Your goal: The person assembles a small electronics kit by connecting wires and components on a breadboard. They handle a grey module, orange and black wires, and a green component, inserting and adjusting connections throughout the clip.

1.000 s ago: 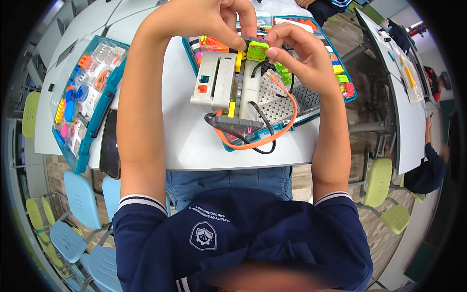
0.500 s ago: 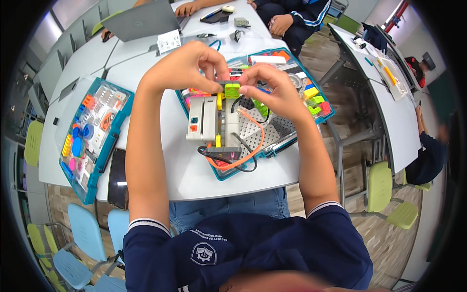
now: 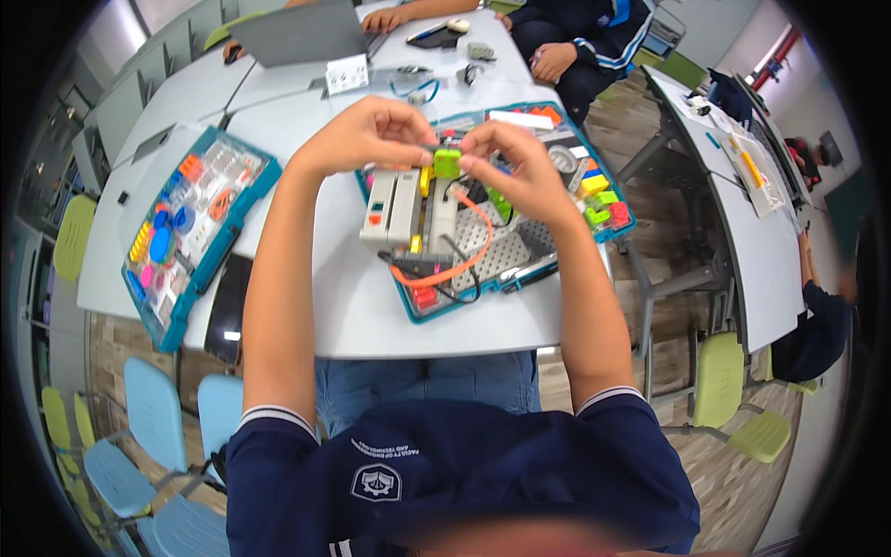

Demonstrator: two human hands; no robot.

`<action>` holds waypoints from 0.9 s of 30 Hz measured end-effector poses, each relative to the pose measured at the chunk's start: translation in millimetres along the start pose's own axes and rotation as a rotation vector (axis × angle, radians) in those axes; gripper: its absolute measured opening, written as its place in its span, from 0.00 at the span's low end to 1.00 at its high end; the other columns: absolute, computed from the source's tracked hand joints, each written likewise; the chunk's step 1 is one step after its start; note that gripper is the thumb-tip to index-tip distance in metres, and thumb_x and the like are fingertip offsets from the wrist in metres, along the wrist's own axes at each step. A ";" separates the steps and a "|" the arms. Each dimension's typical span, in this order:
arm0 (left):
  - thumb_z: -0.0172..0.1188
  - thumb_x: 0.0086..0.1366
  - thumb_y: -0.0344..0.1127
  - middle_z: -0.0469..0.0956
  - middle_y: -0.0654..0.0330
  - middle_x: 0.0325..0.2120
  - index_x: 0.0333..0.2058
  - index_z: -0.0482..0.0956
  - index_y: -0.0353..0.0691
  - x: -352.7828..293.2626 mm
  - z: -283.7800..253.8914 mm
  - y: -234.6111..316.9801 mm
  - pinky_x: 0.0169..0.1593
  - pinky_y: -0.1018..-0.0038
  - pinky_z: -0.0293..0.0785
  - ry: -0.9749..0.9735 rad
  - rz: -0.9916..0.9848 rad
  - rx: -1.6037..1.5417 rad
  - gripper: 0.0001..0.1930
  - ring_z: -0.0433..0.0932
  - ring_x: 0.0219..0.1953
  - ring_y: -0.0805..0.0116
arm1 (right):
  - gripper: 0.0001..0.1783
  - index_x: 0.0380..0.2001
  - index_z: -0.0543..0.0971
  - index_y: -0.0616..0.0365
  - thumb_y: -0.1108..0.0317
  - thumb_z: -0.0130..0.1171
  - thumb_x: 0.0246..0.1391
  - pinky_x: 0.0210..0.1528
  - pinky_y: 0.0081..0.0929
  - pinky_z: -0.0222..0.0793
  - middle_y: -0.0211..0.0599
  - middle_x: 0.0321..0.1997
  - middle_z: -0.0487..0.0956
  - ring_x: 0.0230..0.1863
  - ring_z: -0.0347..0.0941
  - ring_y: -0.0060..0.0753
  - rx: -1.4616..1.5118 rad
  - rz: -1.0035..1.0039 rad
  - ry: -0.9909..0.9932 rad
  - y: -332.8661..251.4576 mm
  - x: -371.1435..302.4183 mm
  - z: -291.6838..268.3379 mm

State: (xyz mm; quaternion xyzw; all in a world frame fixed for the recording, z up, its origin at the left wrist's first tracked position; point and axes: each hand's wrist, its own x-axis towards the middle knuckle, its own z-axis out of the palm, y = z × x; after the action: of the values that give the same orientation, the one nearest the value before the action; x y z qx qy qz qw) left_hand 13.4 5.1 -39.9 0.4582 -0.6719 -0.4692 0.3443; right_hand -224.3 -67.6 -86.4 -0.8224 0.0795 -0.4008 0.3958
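Note:
In front of me stands a building-kit model: a light grey brick-shaped module (image 3: pixel 391 209) with yellow connectors (image 3: pixel 426 182), black cables and an orange cable (image 3: pixel 479 243). A lime-green block (image 3: pixel 447 163) sits at its far end. My left hand (image 3: pixel 371 135) is closed, thumb and fingers pinching the dark piece beside the green block. From the other side my right hand (image 3: pixel 517 165) pinches the green block between thumb and index finger. The fingers partly hide where the pieces join. Under and behind the model lies an open teal parts case (image 3: pixel 418 317) with perforated grey plates (image 3: pixel 475 246) and colourful bricks.
A second teal-edged parts case (image 3: pixel 198 297) lies at the left, with a dark flat object (image 3: pixel 227 311) beside it. A grey laptop (image 3: pixel 299 35), a mouse (image 3: pixel 458 25) and cables are on the far table. Two other people's hands show there. Chairs stand around.
The whole view has shifted slightly, with tables and cases appearing a little displaced. Both hands stay at the green block, and the model's near end looks tilted a bit differently.

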 end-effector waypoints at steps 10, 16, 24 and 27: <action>0.65 0.61 0.39 0.81 0.64 0.36 0.41 0.82 0.37 -13.2 21.6 -32.7 0.46 0.78 0.73 0.247 0.125 -0.084 0.13 0.78 0.39 0.77 | 0.12 0.39 0.79 0.63 0.72 0.66 0.52 0.41 0.19 0.67 0.27 0.34 0.78 0.35 0.71 0.18 0.022 0.016 -0.031 4.6 -0.1 3.1; 0.64 0.61 0.39 0.80 0.65 0.34 0.41 0.82 0.37 -13.3 25.7 -30.9 0.46 0.78 0.72 0.274 0.126 -0.037 0.13 0.77 0.38 0.76 | 0.13 0.38 0.80 0.62 0.71 0.69 0.49 0.38 0.18 0.67 0.26 0.31 0.77 0.32 0.69 0.16 0.056 -0.011 0.010 7.4 0.9 7.3; 0.64 0.63 0.39 0.81 0.65 0.31 0.38 0.82 0.37 -17.3 40.3 -22.5 0.39 0.81 0.72 0.338 0.240 -0.020 0.11 0.76 0.32 0.82 | 0.13 0.38 0.80 0.63 0.74 0.68 0.48 0.42 0.20 0.68 0.30 0.36 0.79 0.35 0.71 0.19 0.105 0.055 0.014 7.8 -1.9 7.0; 0.61 0.65 0.35 0.79 0.64 0.35 0.38 0.81 0.35 -20.5 41.5 -19.4 0.46 0.79 0.72 0.319 0.129 0.011 0.09 0.77 0.40 0.78 | 0.11 0.37 0.81 0.64 0.75 0.67 0.49 0.45 0.23 0.70 0.33 0.37 0.81 0.38 0.74 0.22 0.183 0.084 0.037 8.1 -2.5 6.9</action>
State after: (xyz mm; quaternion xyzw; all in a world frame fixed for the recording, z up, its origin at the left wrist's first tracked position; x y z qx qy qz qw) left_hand -10.9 34.6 -72.3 0.4845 -0.6392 -0.3639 0.4735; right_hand -219.5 -67.9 -96.2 -0.7713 0.0841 -0.4045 0.4842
